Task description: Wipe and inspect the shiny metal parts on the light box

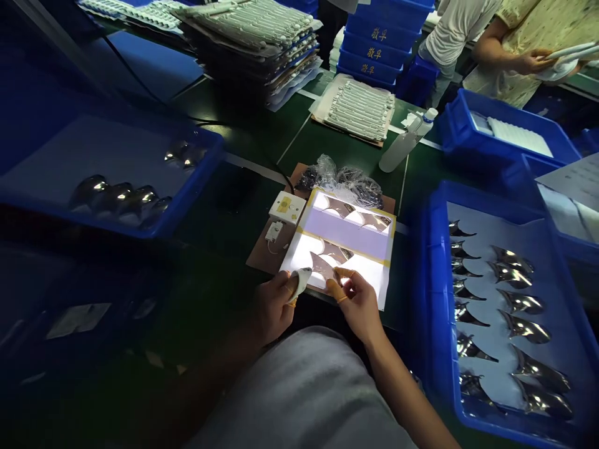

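A lit white light panel (pixel 367 274) with a yellow taped border lies on a brown mat, and curved, shiny metal pieces rest on it. My left hand (pixel 274 305) is shut on a white cloth (pixel 300 284) at the panel's near edge. My right hand (pixel 355 302), with orange finger cots, grips the lower edge of a curved metal piece (pixel 322 265). The cloth touches that piece from the left. Both hands hide the panel's near edge.
A blue tray (pixel 433 299) of shiny curved pieces stands right; another (pixel 206 159) stands left. Behind the panel are a white switch box (pixel 286 207), crumpled plastic (pixel 339 181) and a spray bottle (pixel 407 140). Stacked trays stand at the back, with a co-worker's hand (pixel 533 61) at upper right.
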{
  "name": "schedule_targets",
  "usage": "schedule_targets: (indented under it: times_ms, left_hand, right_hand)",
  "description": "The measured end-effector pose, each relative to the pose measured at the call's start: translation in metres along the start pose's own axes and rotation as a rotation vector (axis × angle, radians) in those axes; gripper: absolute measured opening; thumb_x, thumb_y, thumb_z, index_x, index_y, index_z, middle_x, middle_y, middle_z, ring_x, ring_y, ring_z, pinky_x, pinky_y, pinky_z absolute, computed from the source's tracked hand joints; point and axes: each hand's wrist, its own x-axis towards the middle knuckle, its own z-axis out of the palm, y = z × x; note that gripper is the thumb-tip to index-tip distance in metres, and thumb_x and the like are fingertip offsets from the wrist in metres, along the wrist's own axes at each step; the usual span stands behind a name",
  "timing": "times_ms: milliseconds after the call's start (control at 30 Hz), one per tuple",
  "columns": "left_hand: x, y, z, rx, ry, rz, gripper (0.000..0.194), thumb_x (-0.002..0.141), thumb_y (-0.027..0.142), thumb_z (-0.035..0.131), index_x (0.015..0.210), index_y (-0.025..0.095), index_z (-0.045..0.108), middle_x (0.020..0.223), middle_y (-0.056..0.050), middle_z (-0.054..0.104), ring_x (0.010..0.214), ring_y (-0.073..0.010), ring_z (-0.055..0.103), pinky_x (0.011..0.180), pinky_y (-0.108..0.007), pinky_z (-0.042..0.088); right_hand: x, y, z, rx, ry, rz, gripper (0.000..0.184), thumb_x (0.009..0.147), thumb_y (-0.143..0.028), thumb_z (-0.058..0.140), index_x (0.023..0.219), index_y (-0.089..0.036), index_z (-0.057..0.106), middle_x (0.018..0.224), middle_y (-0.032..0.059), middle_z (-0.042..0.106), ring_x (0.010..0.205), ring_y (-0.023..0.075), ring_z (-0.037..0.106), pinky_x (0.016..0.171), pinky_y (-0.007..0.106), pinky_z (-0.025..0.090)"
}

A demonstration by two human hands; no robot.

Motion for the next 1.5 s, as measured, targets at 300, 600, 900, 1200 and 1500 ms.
schedule_targets:
  times_ms: [300,600,900,1200,1500]
  left_hand:
    - [0.046,0.006,-0.008,-0.019,-0.008,0.217,0.046,0.078,0.002,0.044,0.117,0.014,0.065,0.089,-0.007,0.059,0.075,-0.0188,0.060,0.064,-0.029,0.049]
    - [0.055,0.021,-0.011,-0.180,0.010,0.145,0.037,0.087,0.004,0.043,0.113,0.016,0.066,0.082,-0.005,0.059,0.069,-0.0167,0.057,0.062,-0.028,0.048]
    - [0.059,0.013,-0.026,-0.018,-0.105,0.317,0.041,0.087,0.006,0.041,0.119,0.015,0.065,0.092,-0.007,0.061,0.079,-0.0185,0.061,0.068,-0.029,0.050]
    - [0.071,0.036,-0.020,0.294,-0.365,0.614,0.023,0.098,0.020,0.049,0.113,0.023,0.066,0.089,-0.004,0.054,0.071,-0.0176,0.052,0.058,-0.030,0.043]
    - [0.073,0.042,-0.014,0.448,-0.376,0.658,0.023,0.094,0.017,0.048,0.110,0.019,0.064,0.091,-0.007,0.057,0.069,-0.0193,0.054,0.054,-0.031,0.041]
  right_hand:
    - [-0.002,-0.009,-0.007,0.622,-0.194,0.342,0.037,0.077,-0.052,0.077,0.087,-0.017,0.067,0.053,-0.0074,0.041,0.047,0.0075,0.023,0.043,0.023,0.012]
    - [-0.012,-0.019,-0.008,-0.278,0.032,-0.008,0.032,0.084,-0.050,0.069,0.076,-0.023,0.054,0.073,0.0000,0.056,0.066,0.0167,0.046,0.063,0.030,0.032]
    - [-0.008,-0.013,-0.036,0.866,-0.503,0.463,0.041,0.078,-0.053,0.062,0.098,-0.017,0.069,0.075,0.0018,0.058,0.051,0.0074,0.015,0.048,0.024,0.006]
    - [-0.013,-0.002,-0.040,1.033,-0.610,0.554,0.041,0.074,-0.056,0.069,0.085,-0.017,0.066,0.069,0.0031,0.061,0.049,0.0059,0.013,0.046,0.021,0.009]
    - [-0.014,0.008,-0.041,1.062,-0.729,0.435,0.046,0.081,-0.059,0.060,0.088,-0.014,0.065,0.063,-0.0016,0.051,0.046,0.0047,0.014,0.043,0.020,0.012]
